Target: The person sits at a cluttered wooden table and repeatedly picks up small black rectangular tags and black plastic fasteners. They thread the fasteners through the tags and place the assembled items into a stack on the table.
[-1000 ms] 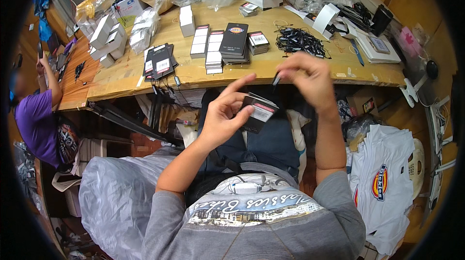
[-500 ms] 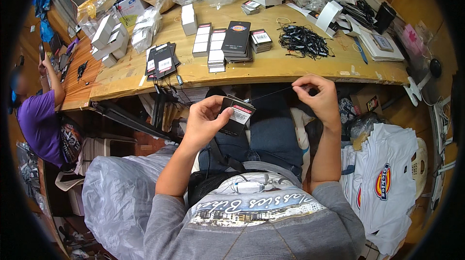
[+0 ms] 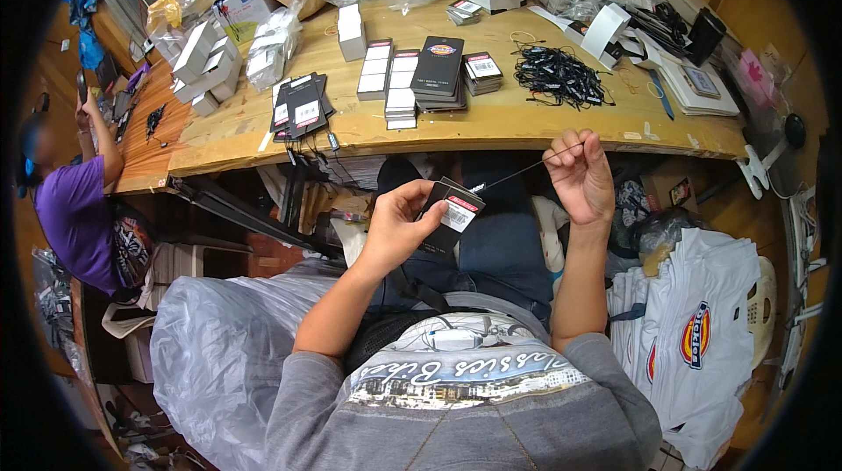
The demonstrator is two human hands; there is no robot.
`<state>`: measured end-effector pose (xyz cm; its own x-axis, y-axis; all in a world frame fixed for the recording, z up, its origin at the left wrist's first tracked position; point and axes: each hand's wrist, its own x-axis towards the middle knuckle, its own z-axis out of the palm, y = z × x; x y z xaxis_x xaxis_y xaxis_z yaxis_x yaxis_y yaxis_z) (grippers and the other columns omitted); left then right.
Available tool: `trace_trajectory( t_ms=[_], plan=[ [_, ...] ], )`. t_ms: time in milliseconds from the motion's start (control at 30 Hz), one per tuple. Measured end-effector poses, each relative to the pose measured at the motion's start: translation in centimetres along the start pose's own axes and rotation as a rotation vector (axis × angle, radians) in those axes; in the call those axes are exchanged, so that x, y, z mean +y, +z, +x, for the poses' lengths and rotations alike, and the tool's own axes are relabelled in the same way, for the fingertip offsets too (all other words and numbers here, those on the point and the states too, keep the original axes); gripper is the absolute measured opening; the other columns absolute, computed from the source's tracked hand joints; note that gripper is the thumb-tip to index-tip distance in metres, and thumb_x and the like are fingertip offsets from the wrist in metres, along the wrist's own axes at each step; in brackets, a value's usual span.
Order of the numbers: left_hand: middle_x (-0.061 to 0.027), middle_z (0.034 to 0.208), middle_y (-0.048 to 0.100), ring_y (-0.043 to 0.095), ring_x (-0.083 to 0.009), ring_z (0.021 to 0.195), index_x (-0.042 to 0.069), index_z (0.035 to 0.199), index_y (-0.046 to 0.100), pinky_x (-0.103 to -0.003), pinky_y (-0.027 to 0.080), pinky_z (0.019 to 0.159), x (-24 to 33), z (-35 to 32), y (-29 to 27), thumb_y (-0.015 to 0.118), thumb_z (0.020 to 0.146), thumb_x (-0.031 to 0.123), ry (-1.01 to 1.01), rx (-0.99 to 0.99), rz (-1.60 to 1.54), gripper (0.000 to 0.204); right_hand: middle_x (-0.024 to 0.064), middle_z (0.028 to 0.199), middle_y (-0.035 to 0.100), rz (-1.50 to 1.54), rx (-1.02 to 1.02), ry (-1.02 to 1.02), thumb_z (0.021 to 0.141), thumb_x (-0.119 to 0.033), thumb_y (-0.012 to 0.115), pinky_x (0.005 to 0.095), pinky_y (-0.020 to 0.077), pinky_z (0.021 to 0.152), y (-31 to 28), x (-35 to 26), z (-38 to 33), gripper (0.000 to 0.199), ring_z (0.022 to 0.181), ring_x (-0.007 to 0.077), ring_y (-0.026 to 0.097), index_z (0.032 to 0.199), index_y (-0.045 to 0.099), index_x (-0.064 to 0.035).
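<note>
Matt black card tags (image 3: 449, 210), thin black string (image 3: 526, 168), worn bare-wood table (image 3: 491, 124).

Black hang tags (image 3: 449, 212), white-labelled, tilted, with thin black string (image 3: 526, 169) pulled taut.

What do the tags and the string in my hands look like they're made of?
The tags in the left hand look like stiff matte black card: flat, sharp-edged, with a white sticker. The string pulled by the right hand seems thin black cord, drawn straight.

Two bare forearms rise from the lower edge. The left hand (image 3: 399, 225), near centre, curls its fingers (image 3: 430, 195) shut in a pinch. The right hand (image 3: 581, 177), at its two o'clock, is raised higher, fingertips pinched together, wrist straight.
</note>
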<state>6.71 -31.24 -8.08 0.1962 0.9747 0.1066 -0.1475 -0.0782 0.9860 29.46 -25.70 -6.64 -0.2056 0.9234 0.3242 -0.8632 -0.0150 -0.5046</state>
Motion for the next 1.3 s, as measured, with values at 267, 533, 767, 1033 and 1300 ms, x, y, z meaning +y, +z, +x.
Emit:
trace_trajectory(
  t_ms=[267,533,767,1033,1300],
  plan=[
    [-0.0001,0.075,0.054,0.049,-0.0035,0.07,-0.002,0.084,0.05,-0.017,0.04,0.062,-0.9,0.1,-0.2,0.053,0.076,0.001,0.017,0.056,-0.01,0.009,0.0033,0.074,0.055,0.252,-0.198,0.063,0.078,-0.026,0.052,0.0295,0.0403,0.064,2.1,1.1,-0.2,0.018,0.065,0.0153,0.05,0.081,0.055,-0.0081],
    [-0.0018,0.076,0.048,0.045,-0.0047,0.068,0.003,0.088,0.037,-0.017,0.038,0.06,-1.9,0.4,-0.2,0.046,0.081,0.005,0.074,0.199,-0.087,0.012,0.0083,0.07,0.057,-0.815,0.061,-0.034,0.076,0.0,0.052,0.0207,0.0443,0.061,4.2,4.7,-1.8,0.014,0.063,0.0124,0.054,0.088,0.059,0.0037],
    [-0.0053,0.075,0.052,0.049,-0.0064,0.069,0.001,0.086,0.038,-0.019,0.04,0.06,-1.1,0.1,0.3,0.054,0.075,0.0,0.358,0.35,0.227,0.02,0.0087,0.073,0.058,-0.818,0.102,0.11,0.072,0.004,0.057,0.0181,0.0448,0.055,4.2,7.1,-2.5,0.009,0.064,0.0107,0.055,0.08,0.057,0.0042],
    [-0.0106,0.072,0.058,0.057,-0.0118,0.066,-0.001,0.09,0.043,-0.022,0.043,0.056,-0.7,-0.7,0.4,0.056,0.073,-0.001,0.457,0.371,0.484,0.021,0.0072,0.086,0.053,-0.795,0.084,0.069,0.071,0.0,0.059,0.016,0.0415,0.05,3.6,7.7,-2.2,0.005,0.06,0.0063,0.052,0.073,0.055,0.0023],
    [-0.0125,0.069,0.056,0.058,-0.0196,0.059,0.0,0.09,0.044,-0.024,0.043,0.052,-0.5,-0.7,0.1,0.057,0.068,-0.007,0.673,0.275,0.79,0.027,0.0095,0.086,0.053,-0.627,0.075,0.127,0.072,0.0,0.057,0.0175,0.0419,0.049,3.8,7.7,-2.2,0.005,0.058,0.0076,0.051,0.072,0.054,0.0025]
  ],
)
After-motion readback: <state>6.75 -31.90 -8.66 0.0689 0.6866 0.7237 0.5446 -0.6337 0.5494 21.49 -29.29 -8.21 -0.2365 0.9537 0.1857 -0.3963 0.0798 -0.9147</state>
